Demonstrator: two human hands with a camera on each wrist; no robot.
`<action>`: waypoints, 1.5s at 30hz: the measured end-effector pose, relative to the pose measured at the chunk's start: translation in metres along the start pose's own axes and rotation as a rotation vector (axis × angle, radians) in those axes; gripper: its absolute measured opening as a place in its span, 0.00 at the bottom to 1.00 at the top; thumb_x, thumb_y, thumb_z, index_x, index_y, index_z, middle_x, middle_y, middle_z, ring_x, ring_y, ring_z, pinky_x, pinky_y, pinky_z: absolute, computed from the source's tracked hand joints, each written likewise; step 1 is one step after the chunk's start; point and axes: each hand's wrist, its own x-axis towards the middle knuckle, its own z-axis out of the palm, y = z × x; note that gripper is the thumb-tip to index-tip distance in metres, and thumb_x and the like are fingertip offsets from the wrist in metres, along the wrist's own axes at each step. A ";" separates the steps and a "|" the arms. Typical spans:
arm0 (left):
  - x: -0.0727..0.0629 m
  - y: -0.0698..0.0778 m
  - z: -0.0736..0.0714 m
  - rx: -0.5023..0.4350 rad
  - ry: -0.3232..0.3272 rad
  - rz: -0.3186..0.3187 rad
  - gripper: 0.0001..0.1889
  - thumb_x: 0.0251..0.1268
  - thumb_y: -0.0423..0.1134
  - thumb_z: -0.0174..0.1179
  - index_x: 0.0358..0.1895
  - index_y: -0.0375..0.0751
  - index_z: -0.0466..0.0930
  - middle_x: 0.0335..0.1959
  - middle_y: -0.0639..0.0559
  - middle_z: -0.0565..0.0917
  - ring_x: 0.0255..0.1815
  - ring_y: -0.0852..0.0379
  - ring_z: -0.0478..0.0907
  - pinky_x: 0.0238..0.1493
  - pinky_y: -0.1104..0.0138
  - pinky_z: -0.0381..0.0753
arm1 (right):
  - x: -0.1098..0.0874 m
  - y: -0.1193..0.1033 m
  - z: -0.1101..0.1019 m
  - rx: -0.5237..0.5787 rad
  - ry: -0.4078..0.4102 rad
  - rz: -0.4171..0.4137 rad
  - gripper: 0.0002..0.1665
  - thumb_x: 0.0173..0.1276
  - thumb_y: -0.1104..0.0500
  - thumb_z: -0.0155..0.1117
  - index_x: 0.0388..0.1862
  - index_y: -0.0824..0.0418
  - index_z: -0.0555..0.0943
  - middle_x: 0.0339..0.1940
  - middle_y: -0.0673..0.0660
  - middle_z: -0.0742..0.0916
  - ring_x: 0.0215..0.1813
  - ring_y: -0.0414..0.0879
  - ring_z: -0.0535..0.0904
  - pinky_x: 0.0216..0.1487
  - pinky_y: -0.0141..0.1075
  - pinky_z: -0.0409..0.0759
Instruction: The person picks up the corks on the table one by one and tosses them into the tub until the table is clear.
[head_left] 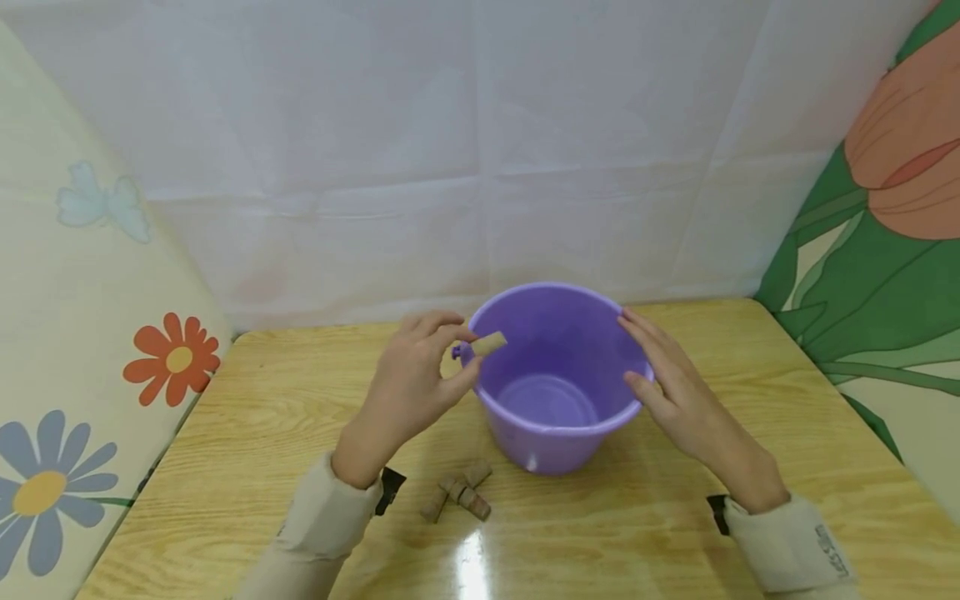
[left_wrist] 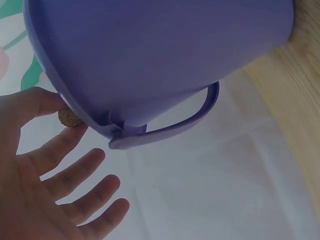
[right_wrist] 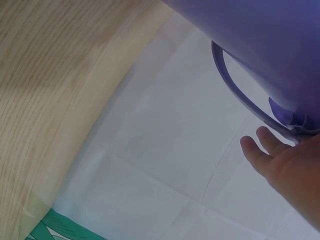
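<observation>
A purple bucket (head_left: 540, 452) stands on the wooden table, its inside bare down to the ringed bottom. My left hand (head_left: 414, 371) pinches a tan cork (head_left: 490, 342) between thumb and index finger at the bucket's left rim. In the left wrist view the cork's round, speckled end (left_wrist: 69, 118) shows beside the rim, and the other fingers spread apart. My right hand (head_left: 678, 392) rests at the right rim with fingers extended. Several more corks (head_left: 457, 492) lie in a small heap on the table, in front of the bucket and to its left.
The bucket's purple handle (left_wrist: 175, 131) hangs on the far side, close to the white sheet (head_left: 375, 167) behind the table (head_left: 300, 400). Flower-printed panels (head_left: 900, 275) flank the table on both sides.
</observation>
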 end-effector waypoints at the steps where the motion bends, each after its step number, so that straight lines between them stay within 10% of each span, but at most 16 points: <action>1: 0.001 0.001 0.001 0.001 -0.010 0.000 0.11 0.57 0.41 0.67 0.41 0.40 0.87 0.49 0.43 0.86 0.53 0.43 0.80 0.53 0.53 0.82 | 0.000 0.000 0.000 -0.001 -0.001 0.005 0.37 0.71 0.65 0.54 0.78 0.61 0.59 0.79 0.64 0.63 0.78 0.63 0.56 0.75 0.63 0.55; 22: 0.010 0.009 0.020 0.009 -0.064 0.028 0.14 0.59 0.46 0.68 0.44 0.41 0.87 0.52 0.44 0.85 0.53 0.45 0.80 0.56 0.51 0.81 | 0.000 -0.001 0.001 -0.005 0.015 -0.017 0.36 0.70 0.65 0.55 0.77 0.62 0.61 0.79 0.64 0.64 0.77 0.66 0.58 0.76 0.62 0.55; 45: -0.004 -0.003 0.008 -0.030 -0.064 -0.064 0.18 0.62 0.48 0.67 0.50 0.41 0.85 0.55 0.44 0.83 0.59 0.46 0.78 0.61 0.51 0.78 | 0.001 -0.002 0.001 -0.010 0.005 -0.010 0.36 0.72 0.65 0.54 0.78 0.62 0.60 0.79 0.65 0.64 0.78 0.65 0.57 0.77 0.58 0.54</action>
